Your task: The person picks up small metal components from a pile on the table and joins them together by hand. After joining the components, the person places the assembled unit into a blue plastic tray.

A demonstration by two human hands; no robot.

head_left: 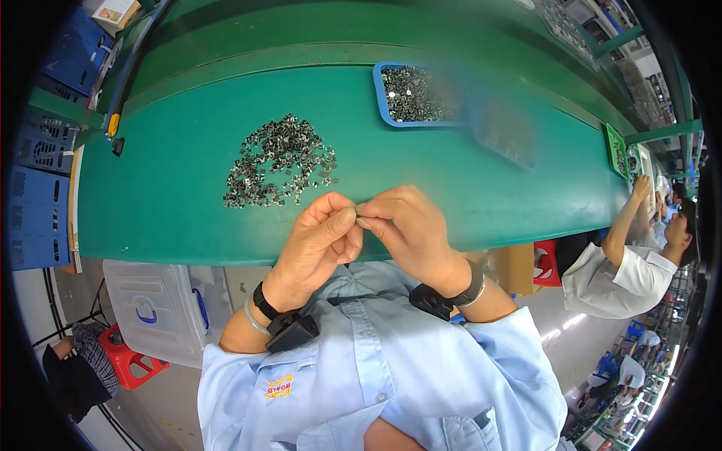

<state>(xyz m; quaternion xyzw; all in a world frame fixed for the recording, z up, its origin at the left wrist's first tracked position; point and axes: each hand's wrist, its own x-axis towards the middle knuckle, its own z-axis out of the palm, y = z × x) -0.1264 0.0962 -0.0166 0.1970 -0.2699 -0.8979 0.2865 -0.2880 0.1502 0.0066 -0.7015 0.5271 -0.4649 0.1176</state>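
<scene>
My left hand (pixel 320 239) and my right hand (pixel 406 229) meet over the near edge of the green table mat (pixel 180 150). Thumb and index finger of each are pinched together, fingertips touching. Between them is a tiny dark piece, mostly hidden by the fingers, so its kind does not show. Just beyond my left hand spreads a loose pile of small black and silver metal parts (pixel 282 154). Each wrist wears a black strap carrying a dark box.
At the back of the table stands a blue tray (pixel 382 98) of similar small parts; a blurred patch covers its right side. A green tray (pixel 617 150) sits at the right end, near a co-worker (pixel 628 274). A lidded clear plastic box (pixel 154 301) stands below left.
</scene>
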